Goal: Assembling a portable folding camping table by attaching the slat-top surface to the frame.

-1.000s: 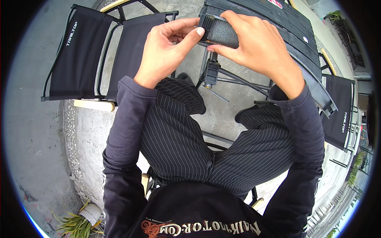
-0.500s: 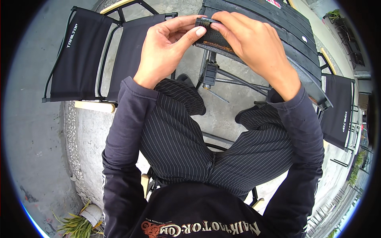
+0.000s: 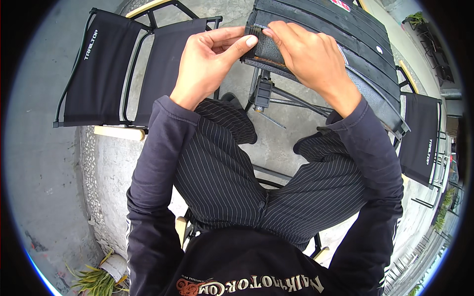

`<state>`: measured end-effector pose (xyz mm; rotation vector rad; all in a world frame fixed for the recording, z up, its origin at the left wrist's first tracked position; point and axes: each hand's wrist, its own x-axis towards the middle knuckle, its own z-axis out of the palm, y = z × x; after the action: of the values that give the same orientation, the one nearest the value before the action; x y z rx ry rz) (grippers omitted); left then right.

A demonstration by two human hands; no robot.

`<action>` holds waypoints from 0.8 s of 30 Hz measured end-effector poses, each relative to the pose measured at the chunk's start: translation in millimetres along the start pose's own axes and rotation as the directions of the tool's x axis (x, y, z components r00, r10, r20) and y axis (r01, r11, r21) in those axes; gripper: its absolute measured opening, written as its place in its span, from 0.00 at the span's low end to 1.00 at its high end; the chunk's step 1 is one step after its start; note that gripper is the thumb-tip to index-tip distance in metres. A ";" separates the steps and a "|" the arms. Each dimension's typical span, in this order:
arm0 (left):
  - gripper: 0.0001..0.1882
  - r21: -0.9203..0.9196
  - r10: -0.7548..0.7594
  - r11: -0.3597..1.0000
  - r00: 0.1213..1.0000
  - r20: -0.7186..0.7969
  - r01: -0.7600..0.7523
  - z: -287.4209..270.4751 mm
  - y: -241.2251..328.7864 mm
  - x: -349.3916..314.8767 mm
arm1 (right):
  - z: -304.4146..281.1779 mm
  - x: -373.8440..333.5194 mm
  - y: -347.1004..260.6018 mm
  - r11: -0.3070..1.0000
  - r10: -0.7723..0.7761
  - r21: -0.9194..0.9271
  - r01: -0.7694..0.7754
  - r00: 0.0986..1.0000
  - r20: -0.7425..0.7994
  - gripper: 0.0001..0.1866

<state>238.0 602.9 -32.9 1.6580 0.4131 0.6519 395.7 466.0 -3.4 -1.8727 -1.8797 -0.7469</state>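
While before it was held flat, the small black pouch [image 3: 266,49] is now being pinched between the left hand [image 3: 210,61] and right hand [image 3: 313,59], tipped up.

Dark navy long sleeves [image 3: 148,197], black pinstriped trousers [image 3: 222,172], printed black top [image 3: 247,266].

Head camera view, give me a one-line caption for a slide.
Seated person's left hand and right hand pinch a small black pouch at the slatted table's edge.

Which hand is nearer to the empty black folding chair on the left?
Left. The left hand is just right of the folding chair; the right hand is farther right, over the table.
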 end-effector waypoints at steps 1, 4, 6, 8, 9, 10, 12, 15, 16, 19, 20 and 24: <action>0.23 0.026 -0.002 1.000 1.000 -0.011 0.002 0.3 -0.8 0.8 | -0.3 1.2 0.4 1.000 -0.003 -0.002 0.003 1.000 -0.011 0.08; 0.24 -0.007 -0.035 0.999 0.999 -0.014 0.035 0.2 -0.9 4.0 | 0.0 3.0 1.2 1.000 -0.007 0.005 0.007 1.000 -0.018 0.08; 0.24 -0.003 -0.042 0.999 0.999 0.011 0.042 2.7 5.2 5.3 | 0.9 2.0 4.7 1.000 -0.004 0.005 0.004 1.000 -0.014 0.07; 0.24 0.001 -0.051 0.999 0.998 0.032 0.051 2.0 5.4 5.3 | 1.0 0.7 5.8 0.998 -0.047 0.028 0.048 0.998 -0.037 0.07; 0.24 0.041 -0.055 0.998 0.998 0.029 0.054 -1.1 2.3 4.5 | -0.3 0.6 4.0 0.998 -0.048 0.028 0.049 0.998 -0.034 0.07; 0.23 0.081 -0.059 0.995 0.998 0.025 0.057 -2.9 0.6 3.7 | -2.5 0.4 1.2 0.998 -0.047 0.036 0.048 0.999 -0.023 0.07; 0.22 0.059 -0.020 0.998 1.000 0.005 0.020 1.6 7.1 2.0 | -2.6 0.3 0.0 0.998 -0.046 0.045 0.046 0.999 -0.011 0.08; 0.21 0.037 0.015 0.999 1.000 -0.017 -0.015 0.8 9.3 2.7 | -2.0 0.9 0.1 0.999 -0.050 0.019 0.051 0.997 -0.052 0.07; 0.20 0.036 0.012 0.999 1.000 -0.016 -0.011 -0.5 8.8 3.8 | -3.5 0.7 -2.6 0.998 -0.061 -0.015 0.060 0.997 -0.049 0.07; 0.19 0.036 0.036 0.999 0.999 -0.008 -0.036 -4.1 4.5 5.1 | -4.5 1.2 -5.5 0.995 -0.077 -0.065 0.074 0.996 -0.051 0.07; 0.19 0.037 0.033 0.999 0.999 -0.009 -0.033 -4.9 4.5 5.2 | -4.9 1.0 -6.5 0.993 -0.086 -0.079 0.082 0.995 -0.055 0.07; 0.18 0.072 0.046 0.996 0.999 0.004 -0.047 -4.9 10.7 4.2 | -4.6 1.3 -7.8 0.991 -0.100 -0.093 0.096 0.994 -0.044 0.08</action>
<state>237.2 607.2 -21.2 1.7412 0.4018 0.6767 387.4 464.5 0.3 -1.8088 -1.9497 -0.9154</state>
